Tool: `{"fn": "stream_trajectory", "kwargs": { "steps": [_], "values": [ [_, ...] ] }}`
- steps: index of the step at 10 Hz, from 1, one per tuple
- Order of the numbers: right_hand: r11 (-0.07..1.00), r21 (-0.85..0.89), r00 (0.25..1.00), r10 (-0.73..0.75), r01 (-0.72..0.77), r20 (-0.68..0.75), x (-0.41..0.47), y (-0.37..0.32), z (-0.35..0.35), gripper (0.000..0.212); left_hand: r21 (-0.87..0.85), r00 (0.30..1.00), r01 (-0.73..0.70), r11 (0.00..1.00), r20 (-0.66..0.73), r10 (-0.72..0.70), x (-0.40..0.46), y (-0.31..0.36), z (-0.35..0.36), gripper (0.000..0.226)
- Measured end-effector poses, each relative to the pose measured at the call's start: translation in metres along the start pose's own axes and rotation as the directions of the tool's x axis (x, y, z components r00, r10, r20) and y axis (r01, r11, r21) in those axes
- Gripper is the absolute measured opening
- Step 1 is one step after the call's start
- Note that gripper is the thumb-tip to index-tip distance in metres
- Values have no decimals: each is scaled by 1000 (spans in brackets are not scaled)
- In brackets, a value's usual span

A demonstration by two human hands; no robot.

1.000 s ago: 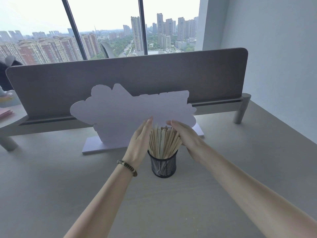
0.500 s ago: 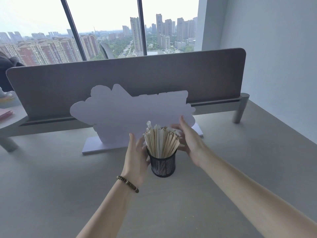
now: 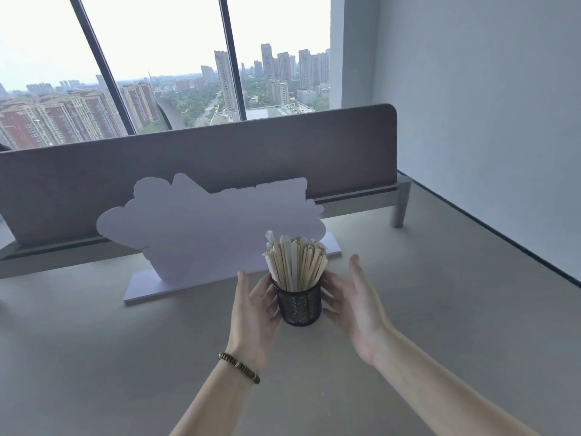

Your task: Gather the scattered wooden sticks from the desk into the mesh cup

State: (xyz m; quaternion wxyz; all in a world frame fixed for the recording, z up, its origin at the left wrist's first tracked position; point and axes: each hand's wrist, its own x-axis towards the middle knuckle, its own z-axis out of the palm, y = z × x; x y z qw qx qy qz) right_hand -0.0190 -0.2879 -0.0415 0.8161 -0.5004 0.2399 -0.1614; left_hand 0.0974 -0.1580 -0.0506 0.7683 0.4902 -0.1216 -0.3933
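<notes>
A black mesh cup [image 3: 300, 306] stands upright on the grey desk [image 3: 125, 357], packed with several wooden sticks [image 3: 295, 262] that fan out above its rim. My left hand [image 3: 254, 309], with a beaded bracelet on the wrist, is at the cup's left side, fingers spread and resting against the mesh. On the cup's right, my right hand [image 3: 355, 303] is held palm inward with fingers apart, very close to the wall. Neither hand holds a stick. I see no loose sticks on the desk.
A pale cut-out sign on a flat base [image 3: 201, 228] stands just behind the cup. A grey divider panel [image 3: 220, 158] runs along the desk's back edge, with windows beyond. A white wall [image 3: 487, 121] bounds the desk on the right.
Both hands have come down from the stick tops to the sides of the cup. The sticks stand more gathered and upright.
</notes>
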Motion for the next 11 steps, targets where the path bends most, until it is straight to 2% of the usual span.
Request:
{"fn": "stream_trajectory", "kwargs": {
  "steps": [2,5,7,10,11],
  "values": [
    [988,142,996,-48,59,-77,-7,-26,-59,81,8,989,92,996,116,-92,25,-24,65,76],
    [959,185,918,-131,213,-374,-1,-85,-166,78,60,955,192,980,218,-200,84,-71,191,71],
    [947,195,873,-140,256,-467,3,-101,-204,72,83,942,210,974,249,-224,104,-89,229,69],
    [949,212,865,-102,232,-491,9,-93,-216,71,114,948,200,973,227,-221,110,-95,228,68],
    [974,49,729,-132,222,-672,-2,-95,-215,59,129,978,151,980,125,-167,103,-82,220,69]
  ]
}}
